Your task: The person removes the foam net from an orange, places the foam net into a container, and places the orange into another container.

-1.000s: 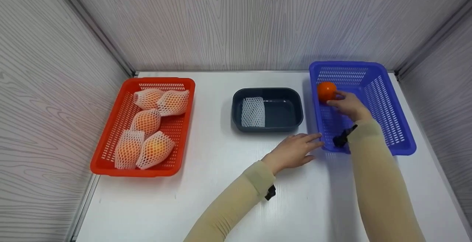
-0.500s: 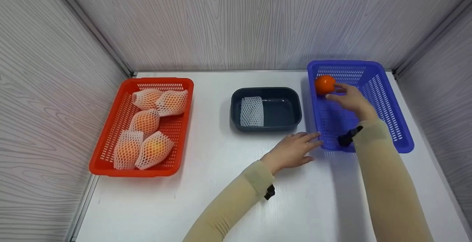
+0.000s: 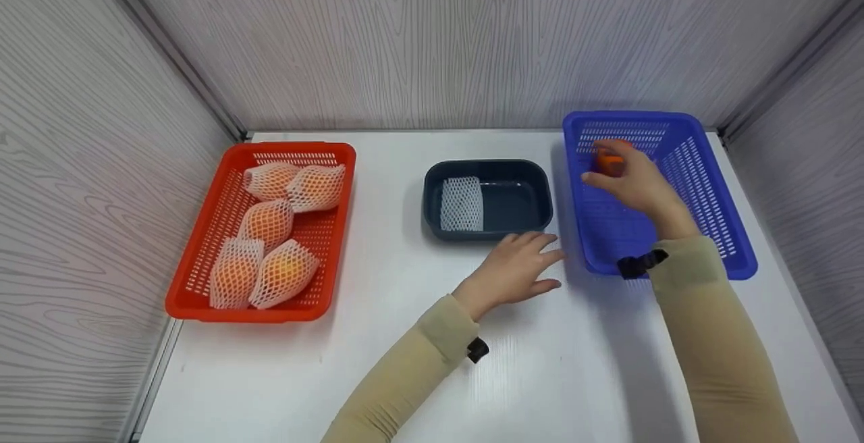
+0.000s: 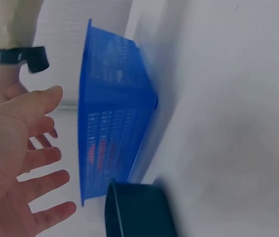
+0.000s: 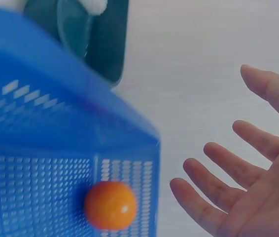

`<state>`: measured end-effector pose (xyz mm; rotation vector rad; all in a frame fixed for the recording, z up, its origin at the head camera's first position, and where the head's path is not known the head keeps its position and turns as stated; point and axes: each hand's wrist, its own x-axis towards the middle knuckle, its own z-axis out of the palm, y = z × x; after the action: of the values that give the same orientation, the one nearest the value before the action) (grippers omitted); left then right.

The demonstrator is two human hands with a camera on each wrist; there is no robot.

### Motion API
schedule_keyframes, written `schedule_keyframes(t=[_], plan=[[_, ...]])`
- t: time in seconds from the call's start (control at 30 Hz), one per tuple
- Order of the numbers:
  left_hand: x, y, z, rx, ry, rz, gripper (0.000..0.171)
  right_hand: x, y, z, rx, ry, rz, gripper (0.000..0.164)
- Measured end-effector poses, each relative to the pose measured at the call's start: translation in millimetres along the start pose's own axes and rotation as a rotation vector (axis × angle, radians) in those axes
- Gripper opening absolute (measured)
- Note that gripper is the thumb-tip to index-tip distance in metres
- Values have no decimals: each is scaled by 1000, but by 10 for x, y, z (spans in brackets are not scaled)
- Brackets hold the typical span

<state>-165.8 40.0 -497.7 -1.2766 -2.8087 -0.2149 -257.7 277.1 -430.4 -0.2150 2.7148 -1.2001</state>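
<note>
An orange (image 5: 111,205) lies loose in the blue basket (image 3: 732,227), near its far end. Above the basket, my right hand (image 3: 638,183) has its fingers spread and holds nothing; in the head view it covers part of the fruit. My left hand (image 3: 509,271) hovers by the front rim of the dark tub (image 3: 516,203), fingers spread and nothing in them. A white foam net sleeve (image 3: 462,204) lies flat in the tub's left half. The left wrist view shows the same bare left palm (image 4: 6,158) beside the basket's side.
On the left stands a red basket (image 3: 341,227) with several fruits in white foam nets (image 3: 268,222). Grey wood-grain panels (image 3: 405,44) wall in the white table (image 3: 405,362) at the back and both sides.
My right hand has come off the orange and lifted, while the orange has shifted slightly right in the basket. My left hand has drawn away leftward from the blue basket's corner.
</note>
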Motion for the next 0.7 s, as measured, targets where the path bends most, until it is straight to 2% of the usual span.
schedule_keyframes(t=[0.23, 0.4, 0.7], plan=[[-345, -290, -165, -63, 50, -103, 50, -154, -150, 234, 38, 0, -70, 66], [-630, -523, -269, -87, 109, -173, 49, -239, -207, 470, 56, -40, -120, 68], [-1060, -910, -449, -135, 168, -347, 51, -328, -306, 931, 102, -63, -221, 66]])
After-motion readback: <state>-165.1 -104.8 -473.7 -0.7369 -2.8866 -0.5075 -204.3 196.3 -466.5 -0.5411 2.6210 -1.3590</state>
